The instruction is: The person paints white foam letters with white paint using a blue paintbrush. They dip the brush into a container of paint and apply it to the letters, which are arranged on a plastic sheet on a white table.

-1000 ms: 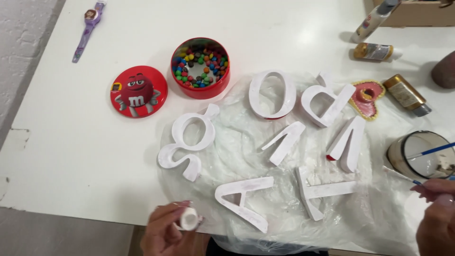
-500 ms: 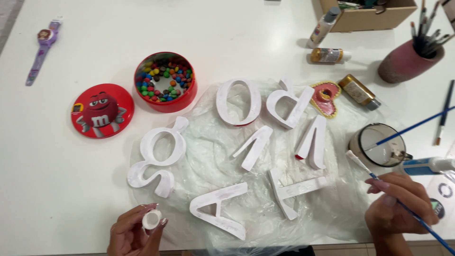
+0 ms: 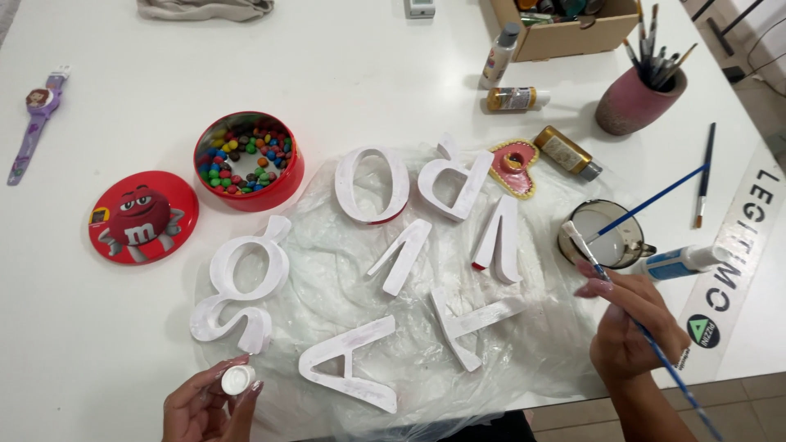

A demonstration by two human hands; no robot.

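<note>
Left hand (image 3: 201, 405) at near table edge, just below the plastic sheet (image 3: 524, 360); fingers curled together around a small white paint pot (image 3: 238, 380), open top facing up. Right hand (image 3: 630, 323) at the sheet's near right corner; fingers pinched on a blue-handled brush (image 3: 639, 327), white bristle tip pointing up-left toward a glass mug (image 3: 610, 233), handle end cut off at the lower frame edge.

On the sheet, nearest first: white letter A (image 3: 352, 368), white letter T (image 3: 475, 319), white letter V (image 3: 401, 254), white letter N (image 3: 499, 237) with a red lower edge showing, then white letter O (image 3: 372, 184) and white letter R (image 3: 454, 180) at the sheet's far side. White ampersand-like shape (image 3: 237, 286) partly off the sheet's left edge. Gold-and-red heart piece (image 3: 514, 168) at the far right corner of the sheet.

Right of the sheet: the mug with a second blue brush standing in it, a white-and-blue tube (image 3: 679, 262) just beside it, a gold paint bottle (image 3: 566, 152) beyond. Left of the sheet: red lid (image 3: 143, 217), then round red tin (image 3: 248, 161) filled with coloured candies. Far left of the sheet: purple toy watch (image 3: 37, 123).

Beyond the sheet: lying gold bottle (image 3: 516, 99), upright bottle (image 3: 499, 56), pink pot of brushes (image 3: 640, 98), cardboard box (image 3: 565, 29) cut off at the top edge, loose brush (image 3: 702, 176).

Surface: white table (image 3: 98, 344), plain and smooth. Tiled floor visible at lower right corner. Grey cloth (image 3: 205, 8) and a small device at the far edge cut off; kind not determinable. Box contents hard to make out.
</note>
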